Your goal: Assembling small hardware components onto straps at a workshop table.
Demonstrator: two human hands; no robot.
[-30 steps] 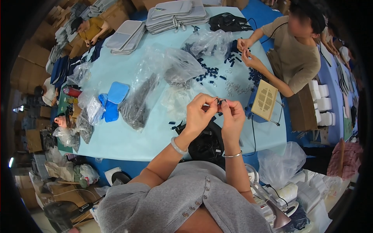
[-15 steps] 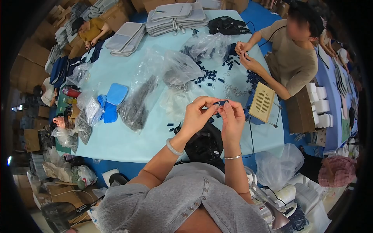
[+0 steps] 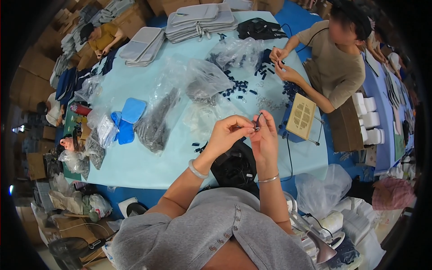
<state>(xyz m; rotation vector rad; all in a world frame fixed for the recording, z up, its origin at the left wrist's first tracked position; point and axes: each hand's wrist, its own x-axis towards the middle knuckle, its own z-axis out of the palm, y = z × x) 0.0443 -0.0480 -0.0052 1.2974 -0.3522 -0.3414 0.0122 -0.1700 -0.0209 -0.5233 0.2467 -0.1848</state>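
Observation:
Above the near part of the table, my left hand (image 3: pixel 231 134) and my right hand (image 3: pixel 264 141) meet around a small dark strip (image 3: pixel 258 119). The strip looks like navy webbing and stands on end against my right fingers. At its lower end, my left thumb and forefinger pinch by a small shiny spot, too small to name. My right fingers point upward, with the thumb against the piece. Under my forearms lies a black fabric item (image 3: pixel 234 167). Similar navy pieces (image 3: pixel 239 88) are scattered beyond my hands, beside loose silver metal bits (image 3: pixel 263 103).
A cream-and-blue vented box (image 3: pixel 302 116) with a cable stands right of my hands. Clear plastic bags (image 3: pixel 155 121) cover the middle of the light-blue table (image 3: pixel 135 171). Grey fabric panels (image 3: pixel 202 22) are stacked at the back. A co-worker (image 3: pixel 335 67) handles something small at the right.
The navy strip has turned from lying across both hands' fingertips to standing upright. My left fingers have moved down to its lower end, and my right fingers have straightened upward.

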